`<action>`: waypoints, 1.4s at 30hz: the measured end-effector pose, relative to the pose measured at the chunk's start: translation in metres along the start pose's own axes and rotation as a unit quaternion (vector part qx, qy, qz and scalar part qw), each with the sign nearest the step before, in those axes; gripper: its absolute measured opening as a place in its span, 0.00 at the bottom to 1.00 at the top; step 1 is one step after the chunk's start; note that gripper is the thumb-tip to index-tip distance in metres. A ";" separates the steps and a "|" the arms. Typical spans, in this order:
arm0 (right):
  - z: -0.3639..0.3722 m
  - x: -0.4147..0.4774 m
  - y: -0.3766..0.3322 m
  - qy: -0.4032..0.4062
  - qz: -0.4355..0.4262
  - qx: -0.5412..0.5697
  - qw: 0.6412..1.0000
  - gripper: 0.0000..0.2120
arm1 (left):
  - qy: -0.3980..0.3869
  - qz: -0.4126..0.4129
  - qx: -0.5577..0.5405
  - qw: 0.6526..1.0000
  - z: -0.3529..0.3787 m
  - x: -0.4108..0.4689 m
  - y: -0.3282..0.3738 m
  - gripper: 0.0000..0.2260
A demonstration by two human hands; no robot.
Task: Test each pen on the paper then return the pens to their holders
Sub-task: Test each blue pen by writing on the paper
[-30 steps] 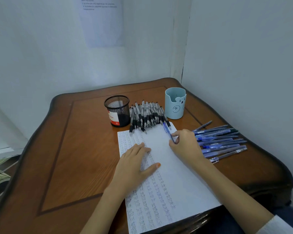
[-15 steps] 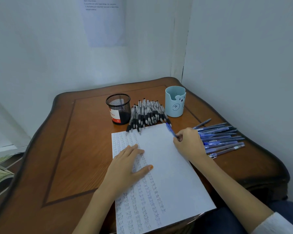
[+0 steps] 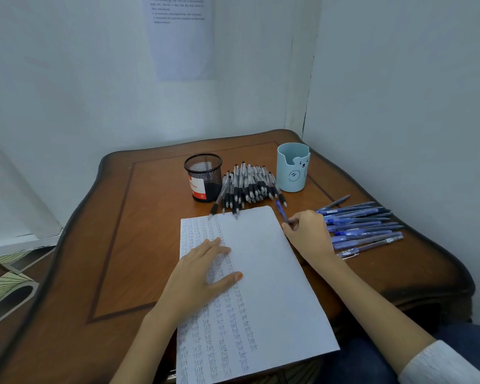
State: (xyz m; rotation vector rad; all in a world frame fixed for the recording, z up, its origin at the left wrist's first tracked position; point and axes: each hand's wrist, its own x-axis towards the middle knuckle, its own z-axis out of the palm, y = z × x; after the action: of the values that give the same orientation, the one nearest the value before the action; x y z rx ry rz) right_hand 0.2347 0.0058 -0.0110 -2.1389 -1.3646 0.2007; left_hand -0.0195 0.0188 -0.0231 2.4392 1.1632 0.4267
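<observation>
While the left hand (image 3: 203, 273) stays spread flat on the paper (image 3: 263, 261), palm down and fingers straight, pinning the sheet, the right hand (image 3: 308, 234) is on the move; a second ago it sat over the far right part of the page with the blue pen (image 3: 281, 210) in writing position, and now it has slid right, clear of the paper's edge, onto the bare table (image 3: 139, 231). That reads as one test finished - the pen is coming away from the sheet, probably headed for the row of blue pens (image 3: 363, 225) lying just right of the hand; whether it goes there or into the blue cup (image 3: 293, 167) at the far side cannot be told yet. The mesh holder (image 3: 203, 177) and the cup both look empty, with the black pens (image 3: 250, 187) heaped between them, so the returning has not begun.

Now the grip: the right fingers (image 3: 288, 226) are curled round the pen's near end, pinching it; the barrel sticks out far and left from them, over the wood just off the paper's far right corner, near the tips of the black pens - which end points outward is too small to tell.
</observation>
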 end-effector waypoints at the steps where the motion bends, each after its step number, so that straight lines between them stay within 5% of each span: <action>1: 0.000 0.001 0.000 -0.001 0.001 -0.003 1.000 0.12 | 0.004 0.001 -0.003 1.000 0.000 0.001 0.000 0.34; 13: -0.023 -0.005 0.007 -0.011 -0.032 -0.088 0.996 0.13 | 0.009 -0.010 -0.002 1.000 0.003 0.006 0.006 0.38; 17: -0.025 -0.007 0.008 -0.026 -0.051 -0.083 0.995 0.14 | 0.005 -0.013 -0.001 1.000 0.001 0.006 0.011 0.32; 27: -0.077 -0.019 0.043 -0.043 -0.049 0.086 0.994 0.04 | 0.035 0.014 -0.025 0.999 0.009 0.019 0.043 0.19; 35: -0.116 -0.046 0.087 -0.126 -0.073 0.046 0.988 0.06 | -0.007 0.051 -0.019 0.999 0.025 0.023 0.073 0.17; 42: -0.105 -0.048 0.101 -0.073 -0.127 -0.084 0.986 0.09 | -0.021 0.054 -0.030 0.998 0.031 0.022 0.077 0.18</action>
State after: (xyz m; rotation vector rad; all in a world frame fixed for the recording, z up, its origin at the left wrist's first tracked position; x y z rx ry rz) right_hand 0.3356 -0.1076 0.0104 -2.0909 -1.7811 0.1460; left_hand 0.0586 -0.0151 -0.0110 2.4536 0.9914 0.4348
